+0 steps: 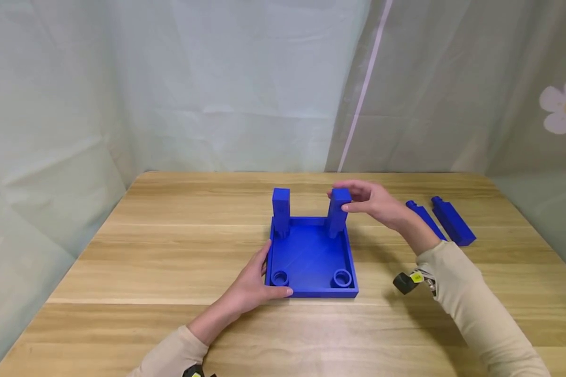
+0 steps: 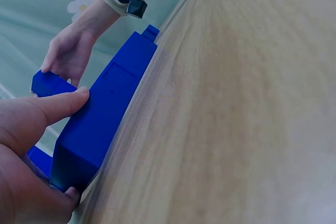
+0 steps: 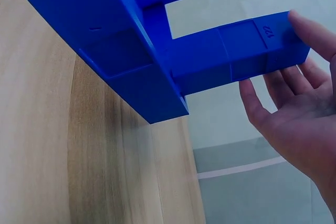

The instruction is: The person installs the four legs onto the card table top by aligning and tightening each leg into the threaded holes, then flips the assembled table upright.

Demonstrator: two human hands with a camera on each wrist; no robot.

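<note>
a blue square tray [image 1: 311, 259] is kept flat on the wooden table [image 1: 170, 246], near its middle, and it is steadied by the left hand [image 1: 252, 285], whose thumb and fingers are curled round the tray's near left corner; in the left wrist view the thumb is seen laid along the tray's outer wall, seemingly so that the tray does not slide while a post is handled. two blue posts stand upright at the far corners of the tray: the left post [image 1: 281, 211] stands alone, untouched, while the right post [image 1: 338, 212] is held at its top by the right hand [image 1: 374, 201], the fingertips pressed on its upper end and thumb against its side, a hold that appears suited to keeping the post vertical over its seat. whether this post is fully seated cannot be told. two round sockets [image 1: 341, 277] are left unfilled at the tray's near corners. two more blue posts [image 1: 445, 220] are laid flat, side by side, on the table well to the right of the tray, within reach of the right hand. counted in all: one tray, four posts, two open sockets.
</note>
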